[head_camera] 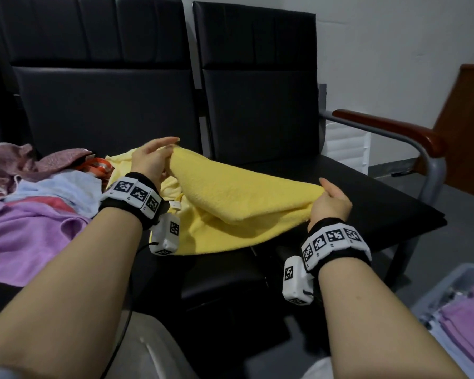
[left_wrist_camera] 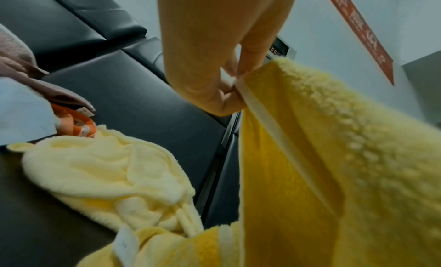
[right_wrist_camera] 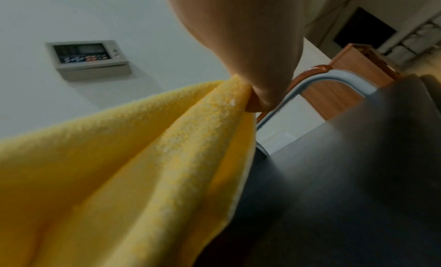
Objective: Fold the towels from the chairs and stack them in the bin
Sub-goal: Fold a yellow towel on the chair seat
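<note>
A yellow towel is held stretched between both hands above the black chair seats, its lower part draped over the seat's front. My left hand pinches its far left corner; the wrist view shows thumb and fingers on the white hem of the towel. At the right, my right hand grips the other end, with the doubled towel bunched under the thumb. A grey bin at lower right holds folded purple and pale blue towels.
On the left seat lies a pile of unfolded towels: purple, light blue, pink patterned and orange-white. A pale yellow towel lies crumpled under my left hand. A wooden-topped armrest bounds the right chair.
</note>
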Action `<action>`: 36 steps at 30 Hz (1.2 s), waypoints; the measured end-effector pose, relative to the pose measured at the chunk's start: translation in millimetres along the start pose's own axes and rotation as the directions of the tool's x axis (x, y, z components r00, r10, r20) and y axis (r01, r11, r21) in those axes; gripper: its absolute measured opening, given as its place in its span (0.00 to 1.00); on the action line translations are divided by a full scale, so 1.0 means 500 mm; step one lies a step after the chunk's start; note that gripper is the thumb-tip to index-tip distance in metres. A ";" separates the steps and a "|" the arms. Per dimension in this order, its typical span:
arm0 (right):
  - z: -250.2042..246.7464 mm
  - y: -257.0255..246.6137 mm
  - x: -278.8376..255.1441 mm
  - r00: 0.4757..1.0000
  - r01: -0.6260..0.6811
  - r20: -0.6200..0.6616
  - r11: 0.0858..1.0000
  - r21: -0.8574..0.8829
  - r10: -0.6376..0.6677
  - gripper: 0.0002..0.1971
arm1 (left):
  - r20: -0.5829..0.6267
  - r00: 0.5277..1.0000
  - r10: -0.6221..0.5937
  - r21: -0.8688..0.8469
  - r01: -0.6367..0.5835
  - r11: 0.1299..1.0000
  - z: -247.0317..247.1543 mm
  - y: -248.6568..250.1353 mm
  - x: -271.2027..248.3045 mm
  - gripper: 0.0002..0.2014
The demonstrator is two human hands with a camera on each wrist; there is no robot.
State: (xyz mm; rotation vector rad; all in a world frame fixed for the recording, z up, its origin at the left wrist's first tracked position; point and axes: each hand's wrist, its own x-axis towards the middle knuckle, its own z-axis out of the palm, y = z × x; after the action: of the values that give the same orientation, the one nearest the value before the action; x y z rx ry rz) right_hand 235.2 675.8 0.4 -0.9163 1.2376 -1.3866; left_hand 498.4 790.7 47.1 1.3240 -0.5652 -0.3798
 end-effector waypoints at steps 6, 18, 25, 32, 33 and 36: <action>-0.024 -0.014 0.006 0.986 0.161 0.001 0.951 -0.263 -0.167 0.14 | -0.008 0.998 0.066 0.021 -0.066 0.998 0.032 0.023 -0.011 0.13; -0.023 -0.198 0.021 0.952 0.285 0.170 0.942 -0.179 -0.255 0.11 | 0.221 0.967 0.124 -0.022 -0.122 0.992 0.014 0.190 0.023 0.15; -0.016 -0.297 0.000 0.922 0.330 0.251 0.937 -0.117 -0.294 0.07 | 0.288 0.947 0.139 0.052 -0.160 0.986 0.000 0.289 0.038 0.12; -0.027 -0.383 -0.006 0.898 0.407 0.216 0.910 -0.075 -0.384 0.09 | 0.283 0.940 0.192 0.096 -0.227 0.969 -0.001 0.344 0.043 0.17; -0.028 -0.391 -0.005 0.896 0.409 0.217 0.910 -0.068 -0.387 0.10 | 0.283 0.937 0.206 0.099 -0.242 0.965 -0.001 0.349 0.043 0.17; -0.029 -0.410 -0.011 0.891 0.423 0.210 0.904 -0.058 -0.404 0.10 | 0.286 0.925 0.250 0.123 -0.294 0.948 -0.006 0.361 0.038 0.15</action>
State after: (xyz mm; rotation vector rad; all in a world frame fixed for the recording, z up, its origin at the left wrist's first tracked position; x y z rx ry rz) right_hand 182.1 674.4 199.1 -1.4167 1.0060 -1.5272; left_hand 505.7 821.0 226.2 1.3362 -1.0146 -0.2872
